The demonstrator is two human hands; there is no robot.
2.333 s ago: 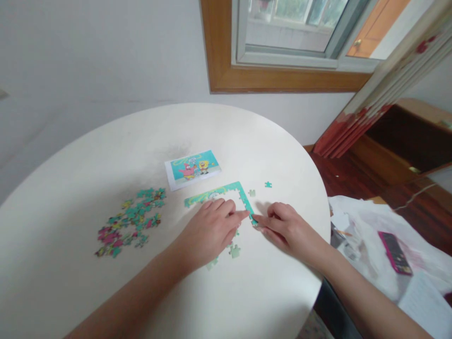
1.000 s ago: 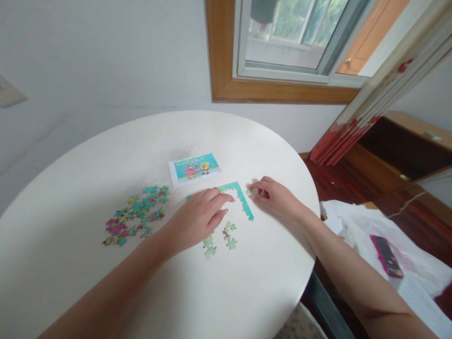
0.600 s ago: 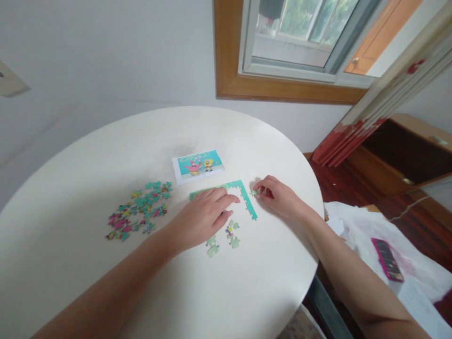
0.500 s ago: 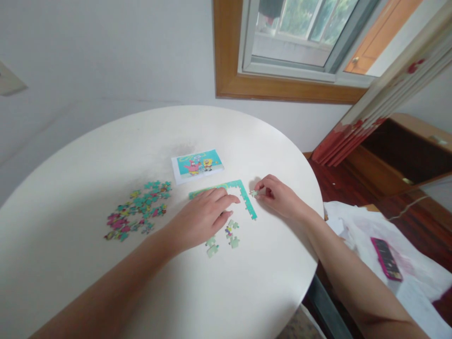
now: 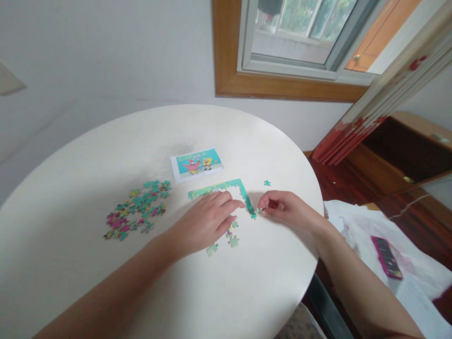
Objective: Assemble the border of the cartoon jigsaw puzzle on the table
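Table (image 5: pixel 226 294) bears a puzzle border (image 5: pixel 249 203); right hand (image 5: pixel 287 207) pinches a pale piece (image 5: pixel 259 210), left hand (image 5: pixel 208 221) loosely spread.

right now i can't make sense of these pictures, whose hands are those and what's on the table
No machine here: these are a person's bare hands, and every picture comes from one camera worn on that person's head, looking forward and down. On the round white table lie a heap of loose jigsaw pieces, a printed SpongeBob and Patrick picture, and an L-shaped strip of joined teal border pieces. The right hand pinches a pale green jigsaw piece by the strip's near end. The left hand is palm down beside the strip; anything beneath it is hidden.
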